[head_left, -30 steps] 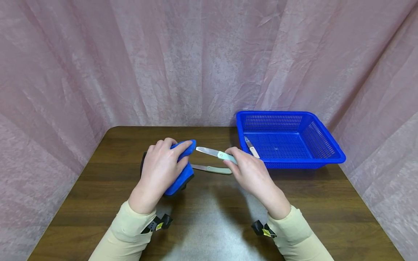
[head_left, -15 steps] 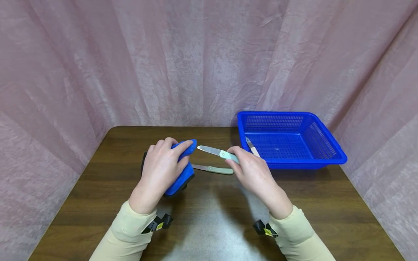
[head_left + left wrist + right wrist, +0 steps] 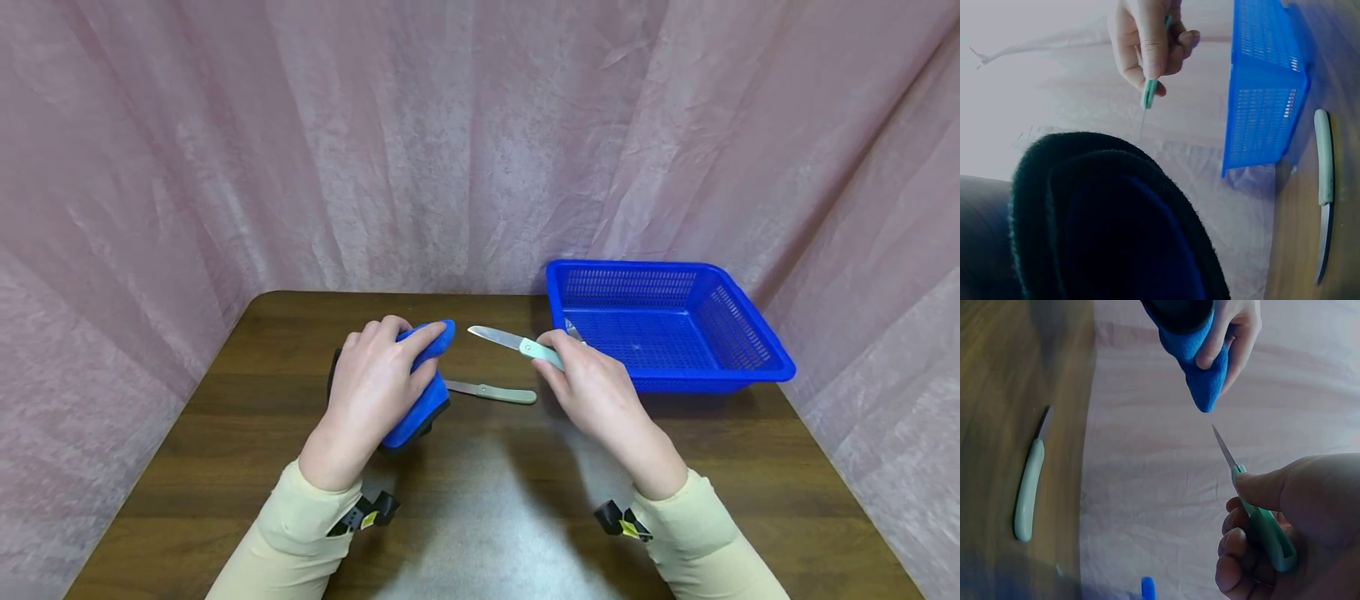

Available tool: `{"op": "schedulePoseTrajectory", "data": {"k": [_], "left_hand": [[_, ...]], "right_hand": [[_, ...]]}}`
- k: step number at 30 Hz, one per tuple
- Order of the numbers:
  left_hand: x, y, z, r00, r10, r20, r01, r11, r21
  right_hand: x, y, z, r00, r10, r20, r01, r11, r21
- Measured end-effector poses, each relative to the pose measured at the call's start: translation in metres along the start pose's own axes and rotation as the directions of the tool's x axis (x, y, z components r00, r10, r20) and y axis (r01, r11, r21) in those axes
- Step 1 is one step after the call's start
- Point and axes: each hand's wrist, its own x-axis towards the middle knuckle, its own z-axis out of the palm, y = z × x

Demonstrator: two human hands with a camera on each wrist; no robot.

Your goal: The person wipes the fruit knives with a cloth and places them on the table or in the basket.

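Observation:
My left hand (image 3: pixel 375 371) grips a folded blue cloth (image 3: pixel 411 421) with a black edge; its dark loop fills the front of the left wrist view. In my right hand (image 3: pixel 606 392) is a folding knife (image 3: pixel 542 352) with a mint green handle, pinched between thumb and fingers. Its blade is unfolded and points left towards the cloth, with a gap between tip and cloth (image 3: pixel 1200 387) in the right wrist view. A second green-handled folding knife (image 3: pixel 507 395) lies on the table between the hands, its blade tip hidden behind the cloth in the head view.
A blue plastic basket (image 3: pixel 780 364) stands at the back right of the wooden table (image 3: pixel 247 392). Inside its left end lies another knife (image 3: pixel 572 330), partly covered by my right hand. A pink curtain (image 3: pixel 420 167) hangs behind and on both sides.
My right hand has moved to the right with the knife, so the blade is farther from the cloth. It now covers more of the knife in the basket. My left hand stays nearly still.

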Motion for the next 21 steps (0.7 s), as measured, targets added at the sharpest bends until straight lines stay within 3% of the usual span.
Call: {"op": "schedulePoseTrajectory", "data": {"k": [10,21], "left_hand": [[0.001,0.007,0.005,0.999,0.027,0.028,-0.028,0.999,0.016],[0.000,0.014,0.012,0.995,0.089,0.041,-0.091,0.995,0.042]], "right_hand": [[0.002,0.012,-0.009,1.000,-0.001,-0.019,0.001,1.000,-0.028],[0.004,0.037,-0.016,0.992,0.106,-0.068,-0.111,0.991,-0.075]]}}
